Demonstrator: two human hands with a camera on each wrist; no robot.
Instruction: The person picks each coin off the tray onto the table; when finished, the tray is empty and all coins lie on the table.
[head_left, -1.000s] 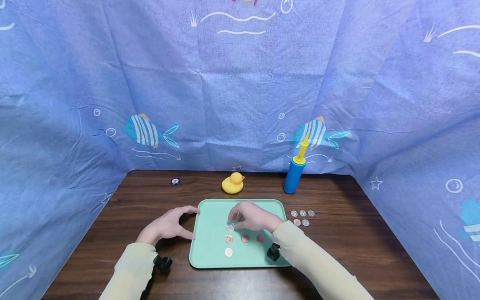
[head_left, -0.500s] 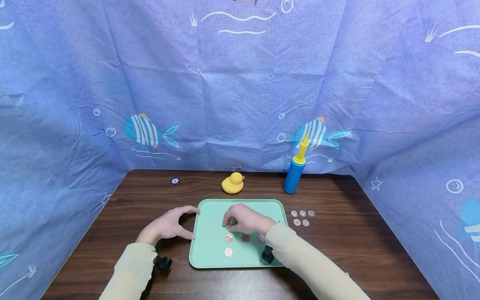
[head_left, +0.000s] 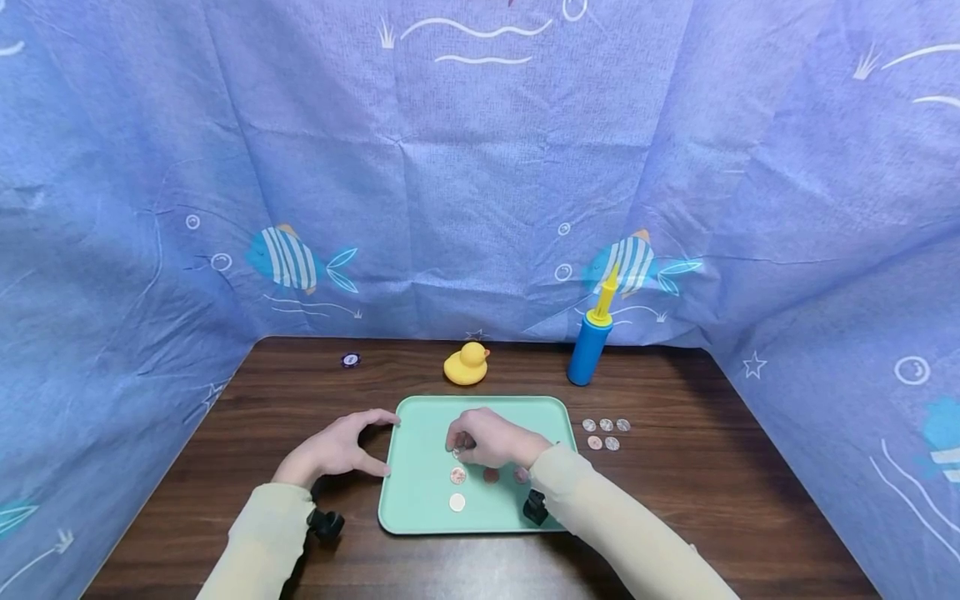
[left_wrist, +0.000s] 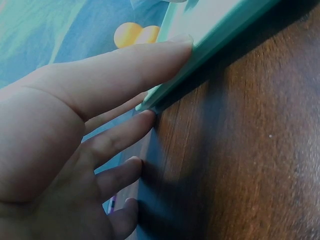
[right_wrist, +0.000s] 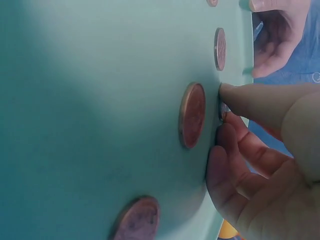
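The right hand is pinching a small silvery metal coin between thumb and fingertips, low over the flat mint-green plastic tray, toward its nine o'clock side. The coin is mostly hidden, so it may already be resting on the tray. It looks light, stiff and slippery, best held by its thin rim. The left hand is touching the tray's nine o'clock edge with straight fingers, gripping nothing. Coppery round coins are lying flat just beside the pinched one.
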